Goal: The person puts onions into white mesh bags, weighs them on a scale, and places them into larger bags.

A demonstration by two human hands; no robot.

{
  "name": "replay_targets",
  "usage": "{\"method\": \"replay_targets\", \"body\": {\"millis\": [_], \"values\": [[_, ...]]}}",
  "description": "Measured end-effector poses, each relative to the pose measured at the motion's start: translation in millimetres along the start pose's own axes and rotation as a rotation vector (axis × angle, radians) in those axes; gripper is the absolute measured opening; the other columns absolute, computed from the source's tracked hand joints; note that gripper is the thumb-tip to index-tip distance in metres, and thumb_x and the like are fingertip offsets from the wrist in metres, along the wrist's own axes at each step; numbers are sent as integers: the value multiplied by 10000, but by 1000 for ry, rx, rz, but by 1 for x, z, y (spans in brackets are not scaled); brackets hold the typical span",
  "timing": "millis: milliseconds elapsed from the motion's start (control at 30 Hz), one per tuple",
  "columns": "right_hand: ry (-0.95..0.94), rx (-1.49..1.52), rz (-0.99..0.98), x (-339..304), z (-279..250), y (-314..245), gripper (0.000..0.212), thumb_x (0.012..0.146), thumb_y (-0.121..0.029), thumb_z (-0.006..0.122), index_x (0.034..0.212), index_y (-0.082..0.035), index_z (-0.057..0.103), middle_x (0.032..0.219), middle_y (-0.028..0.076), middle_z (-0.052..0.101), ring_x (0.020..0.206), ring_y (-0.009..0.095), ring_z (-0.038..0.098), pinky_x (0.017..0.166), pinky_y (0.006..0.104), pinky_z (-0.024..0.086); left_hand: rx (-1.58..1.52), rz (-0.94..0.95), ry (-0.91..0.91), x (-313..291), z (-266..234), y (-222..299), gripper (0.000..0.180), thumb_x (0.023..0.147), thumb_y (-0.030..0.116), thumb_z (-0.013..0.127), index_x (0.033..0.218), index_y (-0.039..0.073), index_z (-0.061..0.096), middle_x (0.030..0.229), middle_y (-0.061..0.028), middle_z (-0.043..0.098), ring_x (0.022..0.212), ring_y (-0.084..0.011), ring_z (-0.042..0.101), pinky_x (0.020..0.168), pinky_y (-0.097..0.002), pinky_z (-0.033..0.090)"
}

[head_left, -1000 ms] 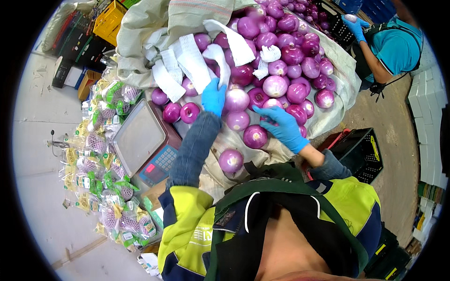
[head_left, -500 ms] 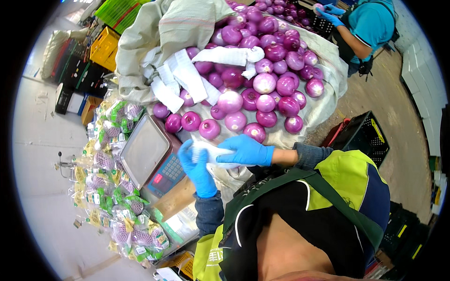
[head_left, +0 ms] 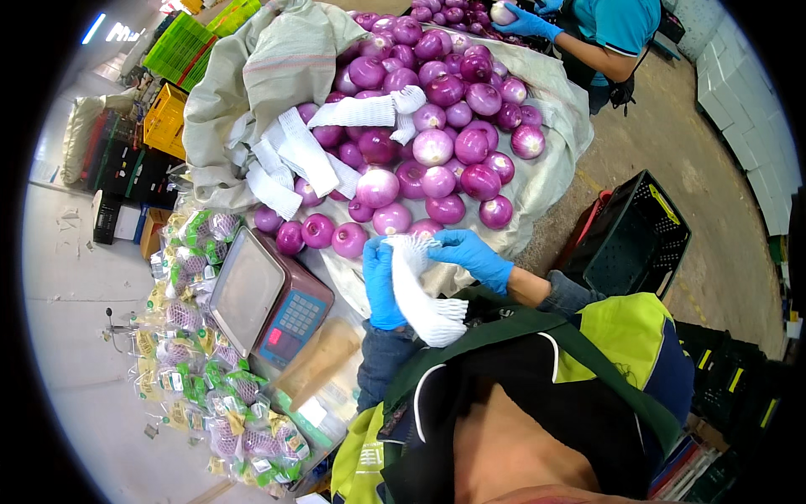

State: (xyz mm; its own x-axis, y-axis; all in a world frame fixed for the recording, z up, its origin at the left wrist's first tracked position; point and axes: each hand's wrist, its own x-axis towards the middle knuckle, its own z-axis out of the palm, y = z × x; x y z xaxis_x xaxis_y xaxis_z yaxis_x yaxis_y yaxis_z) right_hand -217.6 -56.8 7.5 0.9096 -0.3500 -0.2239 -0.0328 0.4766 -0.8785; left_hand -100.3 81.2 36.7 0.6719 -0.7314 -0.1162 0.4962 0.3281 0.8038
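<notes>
A white foam net sleeve (head_left: pixel 422 296) hangs between my two blue-gloved hands, its lower end drooping toward my chest. My left hand (head_left: pixel 384 287) grips the upper left edge of its mouth, while my right hand (head_left: pixel 475 258) pinches the opposite side. Whether anything is inside the sleeve I cannot tell. Just beyond my hands, peeled purple onions (head_left: pixel 437 149) are heaped on a pale woven sack (head_left: pixel 546 189). More white foam net sleeves (head_left: pixel 300 151) lie over the heap's left side.
Left of my hands stands a weighing scale (head_left: pixel 248 290) with a keypad. Bagged onions in purple netting (head_left: pixel 227 437) pile up beyond it. A dark crate (head_left: pixel 630 239) is on the right. At the far right, a co-worker's gloved hand (head_left: pixel 527 23) holds an onion.
The foam sleeve has gone from lying crosswise to hanging down, with its mouth held between both hands. My right hand has moved rightward. The whole view has shifted slightly.
</notes>
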Motion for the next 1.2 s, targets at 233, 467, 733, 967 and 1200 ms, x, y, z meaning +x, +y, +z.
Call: {"method": "replay_targets", "body": {"millis": [233, 467, 733, 967, 1200], "values": [[-61, 908, 55, -7, -39, 1, 204, 973, -182, 553, 1144, -87, 612, 1096, 37, 650, 1001, 173, 625, 935, 367, 503, -179, -655, -83, -10, -5, -16, 492, 936, 130, 589, 1391, 31, 433, 1299, -89, 567, 1157, -187, 560, 1013, -364, 454], [243, -212, -39, -19, -98, -32, 382, 817, -87, 680, 1191, -68, 602, 1095, 41, 643, 1016, 146, 604, 914, 320, 494, 264, -14, 69, 51, 12, -31, 209, 840, -44, 572, 1036, 28, 561, 950, -30, 625, 882, -142, 623, 799, -281, 525], [610, -1083, -215, 112, -158, -57, 590, 764, -80, 671, 1332, -154, 527, 1220, 211, 550, 985, 391, 614, 862, 416, 501, -353, -587, 7, 142, 75, -83, 428, 1013, 298, 461, 1372, 65, 474, 1346, -120, 550, 1220, -286, 536, 1067, -457, 411], [644, -253, -524, 106, -178, -42, 616, 773, -34, 695, 1346, -63, 472, 1254, 101, 559, 1108, 210, 571, 976, 332, 462, 380, -287, -119, 183, 68, -75, 383, 1001, 197, 463, 1313, -20, 505, 1241, -116, 597, 1114, -206, 594, 934, -332, 497], [943, 227, -566, 106, -193, -64, 704, 736, -5, 744, 1368, -56, 438, 1266, 77, 543, 1088, 173, 566, 945, 294, 483, 1528, 425, -585, 277, 172, -71, 589, 837, 104, 547, 1412, 159, 433, 1423, -264, 389, 940, -387, 648, 743, -395, 554]]}}
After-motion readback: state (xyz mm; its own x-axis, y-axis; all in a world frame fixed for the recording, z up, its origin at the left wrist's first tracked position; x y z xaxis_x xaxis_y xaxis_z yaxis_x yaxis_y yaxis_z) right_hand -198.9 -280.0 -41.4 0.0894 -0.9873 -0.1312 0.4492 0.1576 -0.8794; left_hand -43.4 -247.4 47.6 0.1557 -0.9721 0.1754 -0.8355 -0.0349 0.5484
